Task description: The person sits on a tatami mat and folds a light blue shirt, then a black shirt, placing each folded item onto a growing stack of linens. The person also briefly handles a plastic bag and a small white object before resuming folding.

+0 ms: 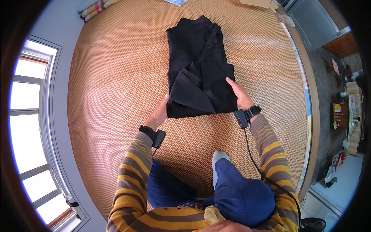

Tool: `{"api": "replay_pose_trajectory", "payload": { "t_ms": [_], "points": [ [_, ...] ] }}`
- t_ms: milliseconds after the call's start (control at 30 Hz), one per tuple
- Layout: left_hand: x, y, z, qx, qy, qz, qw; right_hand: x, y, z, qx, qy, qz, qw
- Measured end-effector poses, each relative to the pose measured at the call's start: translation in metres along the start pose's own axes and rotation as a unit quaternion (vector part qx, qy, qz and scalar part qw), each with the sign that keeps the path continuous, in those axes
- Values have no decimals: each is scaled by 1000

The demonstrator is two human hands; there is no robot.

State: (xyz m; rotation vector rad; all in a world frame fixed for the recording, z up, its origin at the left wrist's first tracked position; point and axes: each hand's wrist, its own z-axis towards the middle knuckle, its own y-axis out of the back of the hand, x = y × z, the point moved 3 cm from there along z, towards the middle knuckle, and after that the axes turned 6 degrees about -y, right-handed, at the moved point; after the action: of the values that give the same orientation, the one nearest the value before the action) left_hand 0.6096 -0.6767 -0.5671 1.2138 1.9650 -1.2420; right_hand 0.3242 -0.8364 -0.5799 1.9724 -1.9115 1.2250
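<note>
A black long-sleeved garment with a collar (188, 43) lies folded into a narrow rectangle before me on a woven mat (121, 72). Its collar points away from me, and folded parts, one of them a loose flap, lie over the near half. My left hand (160, 114) is at the near left edge, thumb up along the side and the other fingers hidden by the cloth. On the right side, my right hand (241, 94) has its thumb on top of the cloth and its fingers out of sight beneath the edge.
Each wrist carries a strapped black device; a cable (252, 159) runs from the right one along my arm. A window (29, 116) is at left, a rolled striped textile (97, 10) at far left, a cardboard box (258, 3) at far right. A wooden edge (313, 116) bounds the mat's right side.
</note>
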Motion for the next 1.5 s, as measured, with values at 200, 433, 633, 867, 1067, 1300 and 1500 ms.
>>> {"api": "replay_pose_trajectory", "payload": {
  "t_ms": [200,433,633,867,1067,1300,1500],
  "points": [
    [-6,-12,-15,-41,-108,411,904,-6,9,-11,-56,-9,-65,996],
    [-13,4,34,-246,-212,334,885,-5,19,-4,-12,-7,-3,1000],
    [18,25,48,-303,-93,257,913,-11,26,3,-86,33,-105,990],
    [-3,12,30,-295,-158,395,856,32,-37,-23,-229,452,-483,714],
    [-41,-25,18,-191,-353,582,707,22,-116,6,-83,444,-655,606],
    [-50,2,46,-333,-226,349,846,50,-171,73,135,374,-399,826],
    [-52,7,48,-292,-264,426,814,66,-131,47,-64,316,-444,836]
  ]
}}
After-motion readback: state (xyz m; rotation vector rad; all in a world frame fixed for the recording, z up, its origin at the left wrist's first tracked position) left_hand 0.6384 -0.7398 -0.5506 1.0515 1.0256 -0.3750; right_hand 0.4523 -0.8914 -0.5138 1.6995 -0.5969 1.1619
